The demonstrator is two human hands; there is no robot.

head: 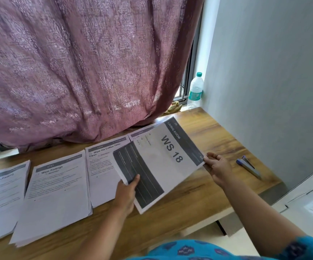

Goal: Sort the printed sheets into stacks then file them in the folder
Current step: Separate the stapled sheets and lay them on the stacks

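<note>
Both hands hold one sheet [163, 162], printed "WS 18" and "LIVING ROOM", tilted in the air a little right of the frame's centre, above the worktop [198, 199]. The left hand [126, 192] grips the sheet's lower left edge, its thumb lying on top of a dark printed band and the fingers hidden beneath the paper. The right hand [218, 167] pinches the sheet's right corner, fingers curled at the edge. The sheet spans the gap between the two hands and covers part of two stacks lying behind it. Four stacks lie in a row on the worktop, running from the lower left of the frame toward the centre: a left stack [0, 199] cut by the frame's edge, a "Wipe Railings" stack [56, 196] just beside it, a "Wipe the Coffee Table" stack [101, 166] whose right side is under the held sheet and the left hand, and a far stack [142, 133] of which only the top strip shows past the sheet. A blue stapler [248, 167] lies on the worktop right of the right hand, apart from it. A purple curtain [80, 68] fills the upper left and centre, its hem meeting the worktop's far edge. A water bottle [195, 91] with a green cap stands upright on the sill at upper right, beside a grey wall [273, 81].
</note>
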